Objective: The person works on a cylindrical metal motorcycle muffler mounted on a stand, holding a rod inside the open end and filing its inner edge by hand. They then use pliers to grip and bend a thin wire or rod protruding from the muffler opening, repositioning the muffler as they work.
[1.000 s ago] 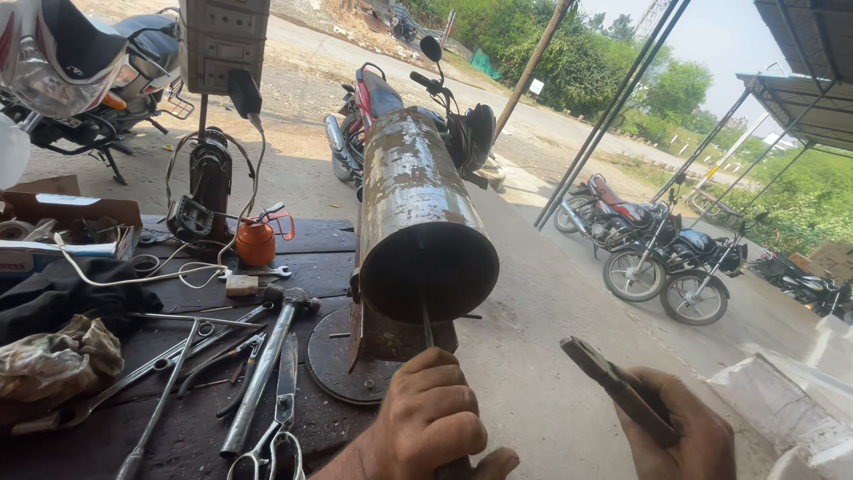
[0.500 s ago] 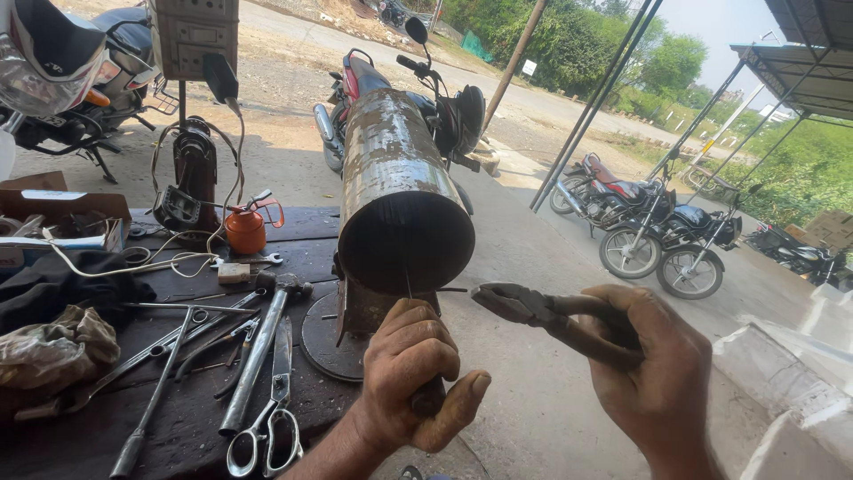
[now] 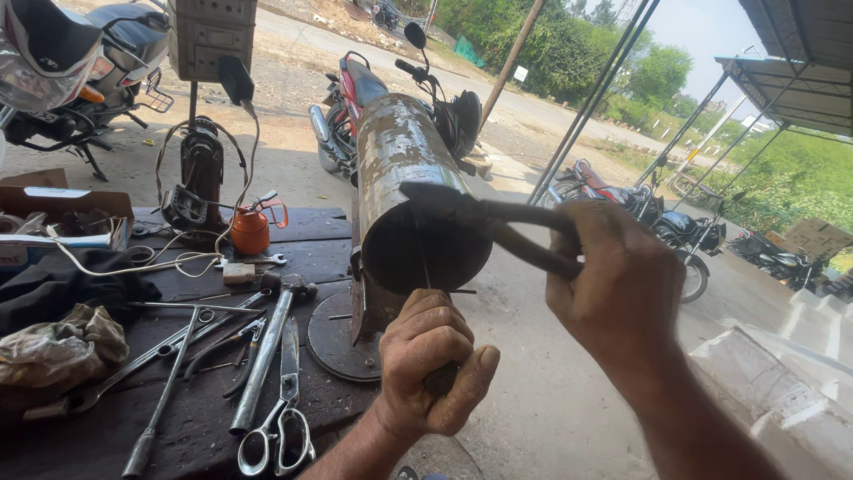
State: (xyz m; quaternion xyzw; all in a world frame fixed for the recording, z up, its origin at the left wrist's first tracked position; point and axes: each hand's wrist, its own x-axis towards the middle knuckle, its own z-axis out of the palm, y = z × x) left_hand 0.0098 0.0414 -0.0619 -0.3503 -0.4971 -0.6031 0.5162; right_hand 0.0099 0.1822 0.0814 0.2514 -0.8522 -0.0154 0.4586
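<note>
Pliers at the pipe's mouth

The pipe (image 3: pixel 404 169) lies at the desk (image 3: pixel 195 418) edge; right hand (image 3: pixel 613 293) fingers clamp pliers (image 3: pixel 480 218) at its rim, left hand (image 3: pixel 435 360) fingers wrap a thin rod. Best to steady the rod and squeeze squarely.

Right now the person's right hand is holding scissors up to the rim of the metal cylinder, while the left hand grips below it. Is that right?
Not quite. The head view shows the right hand holding pliers at the metal cylinder rim; the scissors lie on the workbench. The left hand does grip below it.
</note>
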